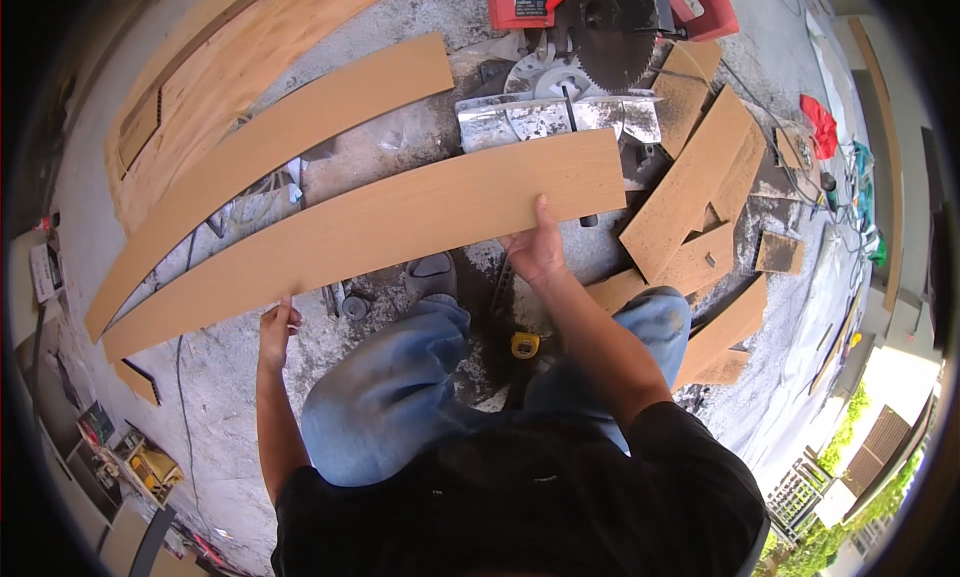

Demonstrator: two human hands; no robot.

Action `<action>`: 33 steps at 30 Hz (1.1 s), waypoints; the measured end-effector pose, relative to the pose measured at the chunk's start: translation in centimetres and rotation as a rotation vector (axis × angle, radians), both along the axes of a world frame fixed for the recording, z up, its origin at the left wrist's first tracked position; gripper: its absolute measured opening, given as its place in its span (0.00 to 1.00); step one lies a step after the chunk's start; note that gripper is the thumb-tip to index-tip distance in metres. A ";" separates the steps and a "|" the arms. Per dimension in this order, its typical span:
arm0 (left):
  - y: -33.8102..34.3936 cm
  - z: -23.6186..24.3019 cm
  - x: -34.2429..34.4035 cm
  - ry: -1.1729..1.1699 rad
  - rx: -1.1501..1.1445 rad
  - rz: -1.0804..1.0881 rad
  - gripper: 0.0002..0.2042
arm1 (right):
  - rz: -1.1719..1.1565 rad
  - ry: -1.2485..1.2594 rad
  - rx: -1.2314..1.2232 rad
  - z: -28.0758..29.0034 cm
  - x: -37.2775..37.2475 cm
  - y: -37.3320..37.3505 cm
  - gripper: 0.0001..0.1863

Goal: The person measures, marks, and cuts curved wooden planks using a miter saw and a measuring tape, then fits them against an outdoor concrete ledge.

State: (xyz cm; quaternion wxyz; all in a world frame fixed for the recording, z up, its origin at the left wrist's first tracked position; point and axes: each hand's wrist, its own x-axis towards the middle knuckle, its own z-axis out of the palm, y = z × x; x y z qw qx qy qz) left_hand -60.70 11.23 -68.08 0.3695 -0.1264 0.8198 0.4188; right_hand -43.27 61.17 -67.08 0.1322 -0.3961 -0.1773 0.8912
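Note:
Across the middle I hold a long light-brown board (pixel 420 217). My right hand (pixel 535 247) grips its lower edge toward the right end, thumb lying on the face and fingers hidden underneath. My left hand (pixel 278 327) is at the lower edge nearer the left end, fingers curled at the board. Just beyond it a second long board (pixel 340 87) lies slanting, its left end close to the held board's. A miter saw (pixel 610 52) with a red handle and metal fence (pixel 500 117) stands behind the held board's right end. A yellow tape measure (pixel 525 345) lies between my knees.
Pale plywood sheets (pixel 200 67) lie at upper left. Dusty offcuts (pixel 690 177) are piled at right, near a red cloth (pixel 820 122) and cables. A tool box (pixel 150 462) sits at lower left. The concrete floor (pixel 160 397) is littered with sawdust.

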 end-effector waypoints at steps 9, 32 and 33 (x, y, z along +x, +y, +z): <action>7.1 -9.0 -4.6 0.093 0.845 0.857 0.25 | 0.152 -0.089 -0.059 -4.0 -2.3 3.4 0.25; 11.8 -10.5 -3.5 0.129 0.862 1.117 0.20 | 1.099 -1.118 1.440 -7.8 8.0 21.0 0.34; 12.7 -10.5 -3.6 0.121 0.866 1.119 0.20 | 1.013 -1.110 1.495 -8.1 8.5 21.2 0.36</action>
